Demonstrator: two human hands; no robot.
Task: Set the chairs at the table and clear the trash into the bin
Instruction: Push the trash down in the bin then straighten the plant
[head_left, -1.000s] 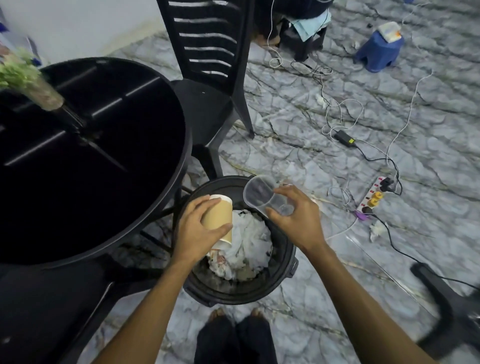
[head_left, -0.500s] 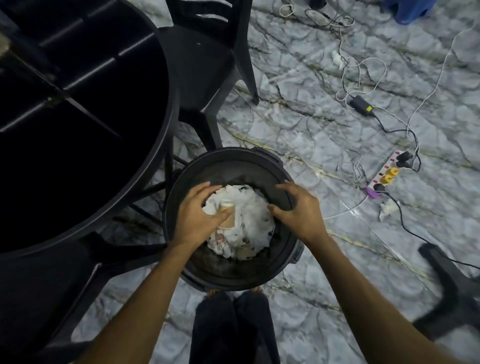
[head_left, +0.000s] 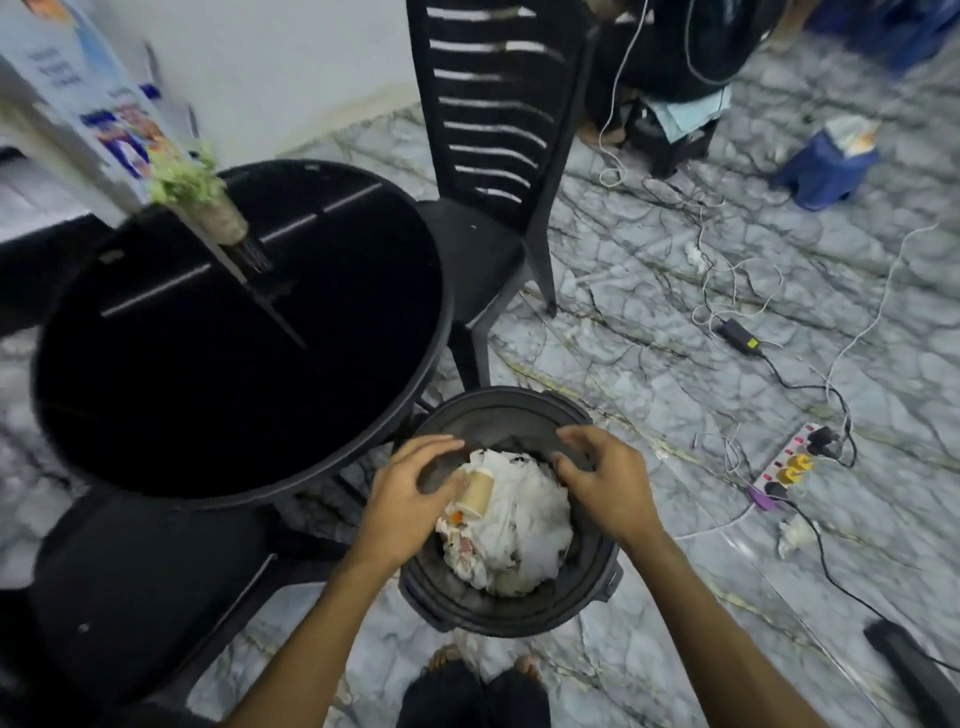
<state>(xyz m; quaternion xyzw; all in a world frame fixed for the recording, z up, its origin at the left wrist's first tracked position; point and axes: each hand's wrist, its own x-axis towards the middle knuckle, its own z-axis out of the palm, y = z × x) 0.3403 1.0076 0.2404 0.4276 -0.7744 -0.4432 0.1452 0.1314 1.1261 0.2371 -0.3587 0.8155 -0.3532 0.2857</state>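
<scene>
A black bin (head_left: 511, 616) stands on the floor by the round black table (head_left: 234, 364). It holds crumpled white paper (head_left: 524, 514), and a brown paper cup (head_left: 477, 493) lies on its side on top. My left hand (head_left: 410, 493) hovers over the bin's left rim with fingers apart, just beside the cup and holding nothing. Over the right rim my right hand (head_left: 608, 478) is empty too, its fingers curled loosely. The clear plastic cup is not visible. One black chair (head_left: 493, 171) stands at the table's far side; another chair (head_left: 140, 597) is at the near left.
A vase of green flowers (head_left: 200, 202) stands on the table. Cables, a charger (head_left: 737, 335) and a power strip (head_left: 787, 465) litter the marble floor to the right, with a crumpled tissue (head_left: 795, 535). A blue stool (head_left: 826, 166) is at the far right, a dark chair leg (head_left: 914, 670) bottom right.
Both hands lowered the paper cup and the clear cup into the bin, then let go and rose to the rim. The camera view tilted back up.
</scene>
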